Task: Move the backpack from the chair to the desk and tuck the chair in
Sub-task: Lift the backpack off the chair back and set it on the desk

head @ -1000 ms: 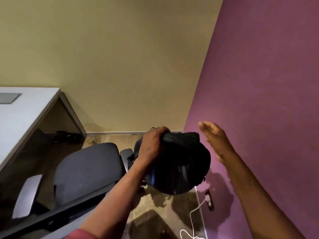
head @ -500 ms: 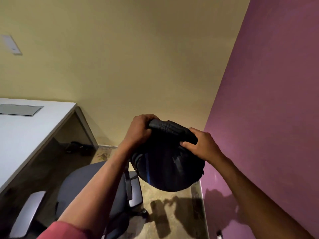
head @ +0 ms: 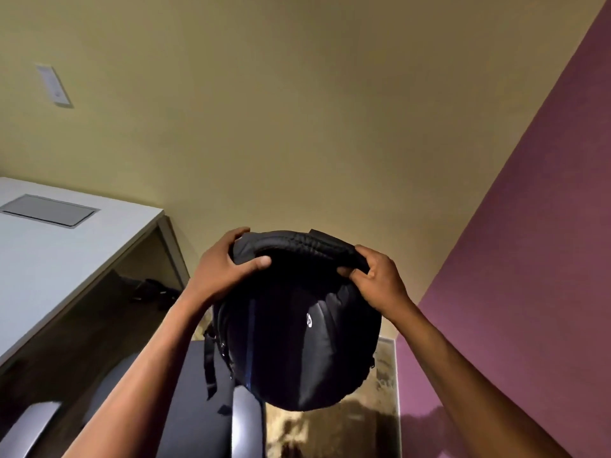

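Backpack point(head: 291, 338) hangs in the air above the chair point(head: 195, 401), right of the counter point(head: 66, 256); our left hand point(head: 224, 269) and right hand point(head: 377, 279) each close a grip on its top.

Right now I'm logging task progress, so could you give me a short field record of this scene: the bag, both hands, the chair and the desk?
backpack: black, held in the air above the chair, not on the desk
left hand: gripping the backpack's top left edge
right hand: gripping the top right edge
chair: dark seat below the backpack, not tucked in
desk: white top at left, grey panel set in it
task stage: carrying, placement not yet done
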The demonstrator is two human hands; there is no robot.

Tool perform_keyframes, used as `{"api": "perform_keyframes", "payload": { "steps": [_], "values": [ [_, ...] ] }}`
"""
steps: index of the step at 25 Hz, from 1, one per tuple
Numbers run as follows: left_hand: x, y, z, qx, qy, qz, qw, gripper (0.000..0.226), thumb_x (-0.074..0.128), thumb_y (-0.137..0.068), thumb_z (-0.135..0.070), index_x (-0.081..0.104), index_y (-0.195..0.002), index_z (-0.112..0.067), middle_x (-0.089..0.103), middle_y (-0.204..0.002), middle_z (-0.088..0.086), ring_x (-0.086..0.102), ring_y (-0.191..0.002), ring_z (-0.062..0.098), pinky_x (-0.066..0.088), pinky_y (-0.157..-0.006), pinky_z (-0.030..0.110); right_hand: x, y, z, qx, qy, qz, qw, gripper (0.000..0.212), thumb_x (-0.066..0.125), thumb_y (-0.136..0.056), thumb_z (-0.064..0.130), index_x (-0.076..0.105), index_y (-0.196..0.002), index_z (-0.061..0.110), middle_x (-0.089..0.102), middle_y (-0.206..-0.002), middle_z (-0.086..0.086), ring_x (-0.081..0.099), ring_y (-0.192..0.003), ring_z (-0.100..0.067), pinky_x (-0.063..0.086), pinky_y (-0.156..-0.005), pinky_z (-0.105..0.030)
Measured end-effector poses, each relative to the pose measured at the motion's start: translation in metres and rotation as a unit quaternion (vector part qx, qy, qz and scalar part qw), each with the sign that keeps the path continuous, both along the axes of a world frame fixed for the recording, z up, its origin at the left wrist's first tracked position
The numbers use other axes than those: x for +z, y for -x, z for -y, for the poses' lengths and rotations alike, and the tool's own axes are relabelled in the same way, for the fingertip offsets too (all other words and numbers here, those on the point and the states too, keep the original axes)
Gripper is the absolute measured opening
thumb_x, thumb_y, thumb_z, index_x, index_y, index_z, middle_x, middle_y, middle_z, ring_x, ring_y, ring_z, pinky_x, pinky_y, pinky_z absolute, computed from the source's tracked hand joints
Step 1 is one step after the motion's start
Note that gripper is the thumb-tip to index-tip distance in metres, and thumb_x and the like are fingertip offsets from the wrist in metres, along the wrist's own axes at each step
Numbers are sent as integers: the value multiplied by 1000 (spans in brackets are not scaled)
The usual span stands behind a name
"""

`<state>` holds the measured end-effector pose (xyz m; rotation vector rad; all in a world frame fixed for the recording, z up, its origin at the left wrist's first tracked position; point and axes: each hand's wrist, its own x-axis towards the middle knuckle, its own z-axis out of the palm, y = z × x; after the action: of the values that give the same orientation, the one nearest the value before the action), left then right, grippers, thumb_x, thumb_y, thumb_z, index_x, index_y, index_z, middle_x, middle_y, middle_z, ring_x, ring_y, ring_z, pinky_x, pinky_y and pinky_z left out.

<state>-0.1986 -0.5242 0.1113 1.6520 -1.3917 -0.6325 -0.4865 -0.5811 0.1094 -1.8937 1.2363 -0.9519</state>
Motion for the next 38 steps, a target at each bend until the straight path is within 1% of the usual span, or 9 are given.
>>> {"api": "perform_keyframes", "payload": {
  "steps": [3, 6, 12, 20, 25, 29, 32, 35, 38],
  "values": [
    [-8, -20, 31, 63, 14, -26, 998, 58, 78, -58, -68, 71, -105, -34, 75, -97, -14, 69, -93, 3, 57, -86, 41, 1, -30, 56, 44, -20, -14, 999, 28, 74, -84, 10, 69, -94, 35, 72, -85, 21, 63, -80, 14, 45, -70, -9],
    [-14, -35, 68, 104, 29, -52, 993, 30, 84, -64, -50, 73, -88, -36, 75, -83, -18, 69, -79, -1, 60, -77, 39, 4, -55, 116, 80, -48, -32, 995, 16, 72, -79, 20, 70, -91, 31, 76, -88, 9, 70, -88, -5, 52, -78, -27],
    [-16, -63, 128, 151, 45, -89, 984, 35, 83, -61, -50, 74, -87, -28, 76, -81, -7, 72, -78, 10, 60, -75, 43, 8, -94, 212, 139, -45, -62, 987, 24, 72, -77, 29, 70, -99, 21, 75, -92, -3, 70, -93, -25, 55, -87, -51],
    [-11, -87, 181, 271, 49, -56, 960, 27, 86, -67, -40, 74, -90, -31, 76, -85, -11, 71, -80, 2, 57, -72, 26, 8, -161, 318, 246, -49, -55, 966, 23, 75, -84, 10, 72, -102, 25, 76, -94, 8, 70, -94, -10, 54, -89, -40],
    [-7, -90, 213, 377, 63, -49, 923, 29, 85, -67, -40, 75, -93, -32, 76, -87, -13, 70, -84, 3, 58, -75, 30, 11, -204, 382, 324, -41, -58, 943, 28, 70, -85, 5, 72, -103, 27, 75, -94, 8, 70, -92, -13, 55, -84, -36],
    [-3, -88, 231, 474, 80, -49, 875, 21, 84, -69, -33, 75, -88, -32, 75, -83, -12, 69, -80, 3, 59, -73, 32, 15, -247, 416, 375, -26, -54, 925, 31, 68, -82, 1, 70, -104, 23, 73, -93, 8, 67, -89, -8, 52, -79, -29],
    [1, -92, 248, 542, 104, -60, 832, 17, 83, -70, -32, 75, -85, -30, 74, -80, -11, 68, -77, 4, 58, -71, 29, 18, -284, 433, 380, -32, -30, 924, 36, 70, -81, 3, 69, -112, 22, 72, -102, 9, 66, -95, -8, 52, -91, -29],
    [4, -107, 260, 603, 122, -72, 785, 13, 82, -71, -31, 74, -81, -29, 73, -75, -11, 66, -71, 5, 52, -65, 25, 19, -321, 436, 353, -37, -18, 935, 44, 71, -85, 12, 62, -127, 21, 67, -120, 5, 61, -115, -15, 44, -98, -25],
    [3, -127, 269, 643, 143, -81, 748, 10, 79, -75, -29, 73, -83, -27, 72, -75, -11, 64, -70, 4, 49, -65, 25, 21, -353, 427, 295, -75, -8, 953, 56, 67, -92, 31, 47, -142, 17, 55, -143, -2, 50, -133, -23, 41, -105, -33]
  ]
}}
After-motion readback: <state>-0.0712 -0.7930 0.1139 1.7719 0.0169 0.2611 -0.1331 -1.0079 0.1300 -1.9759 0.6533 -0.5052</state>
